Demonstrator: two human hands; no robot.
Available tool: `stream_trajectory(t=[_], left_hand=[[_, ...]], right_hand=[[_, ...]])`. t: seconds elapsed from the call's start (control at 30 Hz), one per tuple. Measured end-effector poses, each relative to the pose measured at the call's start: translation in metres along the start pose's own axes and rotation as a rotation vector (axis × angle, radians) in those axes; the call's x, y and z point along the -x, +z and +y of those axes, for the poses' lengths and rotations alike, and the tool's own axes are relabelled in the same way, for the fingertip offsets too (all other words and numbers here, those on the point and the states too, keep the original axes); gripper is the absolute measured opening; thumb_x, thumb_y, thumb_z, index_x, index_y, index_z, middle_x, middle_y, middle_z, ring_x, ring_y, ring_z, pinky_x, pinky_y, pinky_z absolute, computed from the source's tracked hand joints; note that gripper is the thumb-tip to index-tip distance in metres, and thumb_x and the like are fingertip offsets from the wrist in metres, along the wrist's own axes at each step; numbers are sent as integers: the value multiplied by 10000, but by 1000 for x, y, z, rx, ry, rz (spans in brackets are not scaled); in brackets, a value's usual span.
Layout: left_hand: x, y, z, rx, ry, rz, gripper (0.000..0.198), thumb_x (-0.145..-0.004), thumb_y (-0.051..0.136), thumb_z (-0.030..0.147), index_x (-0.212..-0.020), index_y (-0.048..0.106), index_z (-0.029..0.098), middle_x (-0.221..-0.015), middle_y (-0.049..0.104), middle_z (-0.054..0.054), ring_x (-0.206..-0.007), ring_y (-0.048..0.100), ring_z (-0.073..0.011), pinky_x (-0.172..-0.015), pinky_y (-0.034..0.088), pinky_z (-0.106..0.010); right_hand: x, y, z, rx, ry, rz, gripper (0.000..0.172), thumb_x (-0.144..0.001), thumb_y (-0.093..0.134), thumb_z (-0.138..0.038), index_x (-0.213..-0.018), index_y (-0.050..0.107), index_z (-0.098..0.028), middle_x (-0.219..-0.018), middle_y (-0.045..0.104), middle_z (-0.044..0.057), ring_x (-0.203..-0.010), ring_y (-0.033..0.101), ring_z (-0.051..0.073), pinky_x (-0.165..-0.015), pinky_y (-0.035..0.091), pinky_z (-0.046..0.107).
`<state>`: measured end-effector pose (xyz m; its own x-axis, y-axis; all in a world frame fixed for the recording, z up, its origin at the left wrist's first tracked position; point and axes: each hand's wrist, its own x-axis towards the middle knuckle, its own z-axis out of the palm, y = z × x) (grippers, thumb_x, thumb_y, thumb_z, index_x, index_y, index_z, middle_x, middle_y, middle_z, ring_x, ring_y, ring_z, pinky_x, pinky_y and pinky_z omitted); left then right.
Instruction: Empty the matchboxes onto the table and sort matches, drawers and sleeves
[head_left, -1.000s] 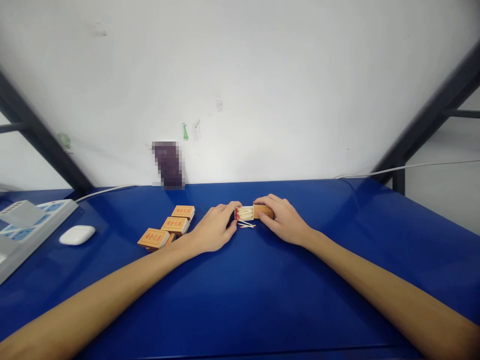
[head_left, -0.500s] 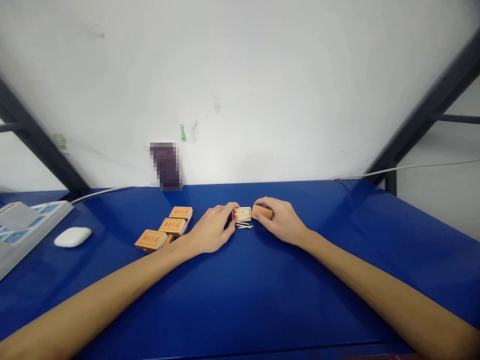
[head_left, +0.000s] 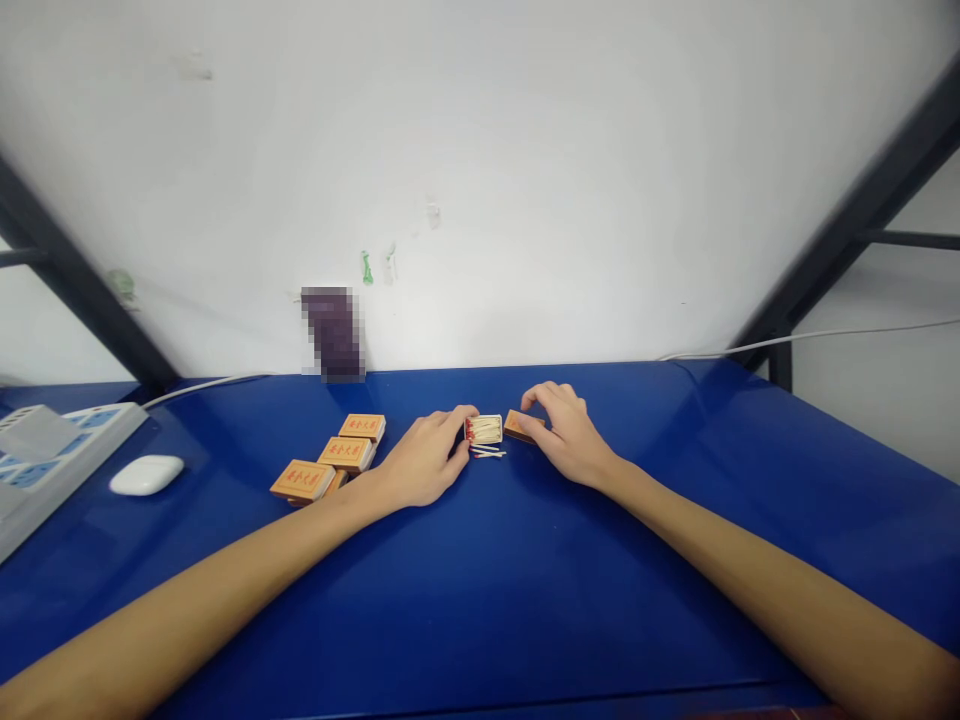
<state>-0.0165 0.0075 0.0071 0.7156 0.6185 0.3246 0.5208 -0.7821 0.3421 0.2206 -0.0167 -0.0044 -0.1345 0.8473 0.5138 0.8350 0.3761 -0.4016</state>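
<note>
My left hand [head_left: 426,458] pinches the left end of a white matchbox tray [head_left: 491,428] between thumb and fingers. The tray lies flat, full of matches with red heads toward that hand. A few loose matches [head_left: 489,453] lie on the table along its near side. Just right of the tray is the orange matchbox sleeve [head_left: 516,424], apart from it. Over the sleeve's right part hovers my right hand [head_left: 568,433], fingers raised and apart from the thumb; whether the thumb still touches the sleeve I cannot tell.
Several closed orange matchboxes [head_left: 348,453] are grouped beside my left forearm, some stacked. Farther left are a white earphone-style case [head_left: 146,475] and a power strip [head_left: 67,470]. The blue table [head_left: 480,600] meets a white wall, where a blurred dark object [head_left: 335,335] stands.
My right hand has loosened its grip on the sleeve and its fingers have lifted up and slightly right. My left hand and the tray have stayed in place.
</note>
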Motion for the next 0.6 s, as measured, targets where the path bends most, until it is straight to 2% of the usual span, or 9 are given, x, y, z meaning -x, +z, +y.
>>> stream_trajectory(t=[0.1,0.2,0.27,0.4,0.6], left_hand=[[0,0,0,9,1,11,314,-961,388,239,-1268,452,225,-1123,641,-75,-1000,606,-253,-878,468,-403],[0,0,-1,11,6,16,308,-962,385,241,-1261,457,227,-1107,642,-71,-985,607,-250,-866,470,-395],[0,1,-1,6,10,13,307,-962,383,237,-1260,455,223,-1101,643,-72,-981,605,-249,-857,470,-391],[0,1,-1,-6,11,10,319,-959,382,224,-1272,441,219,-1134,636,-79,-1007,599,-252,-880,465,-404],[0,2,-2,4,-3,11,322,-954,386,227,-1271,447,221,-1126,640,-83,-1000,603,-254,-876,471,-410]], right_hand=[[0,-3,1,-66,-53,15,197,-933,456,-336,-772,413,-231,-777,526,23,-770,463,211,-694,376,334],[1,-4,-1,-108,-54,25,208,-926,465,-332,-763,383,-231,-727,492,-8,-680,440,174,-639,339,305],[3,-5,-4,-89,-77,-6,173,-917,490,-312,-787,415,-225,-727,514,-22,-658,449,157,-665,331,310],[5,-5,-12,68,-278,-94,153,-868,563,-253,-756,469,-208,-757,575,-9,-720,490,163,-753,305,347],[7,-2,-12,59,-427,-140,150,-911,556,-278,-814,649,-212,-739,644,15,-683,547,156,-694,308,320]])
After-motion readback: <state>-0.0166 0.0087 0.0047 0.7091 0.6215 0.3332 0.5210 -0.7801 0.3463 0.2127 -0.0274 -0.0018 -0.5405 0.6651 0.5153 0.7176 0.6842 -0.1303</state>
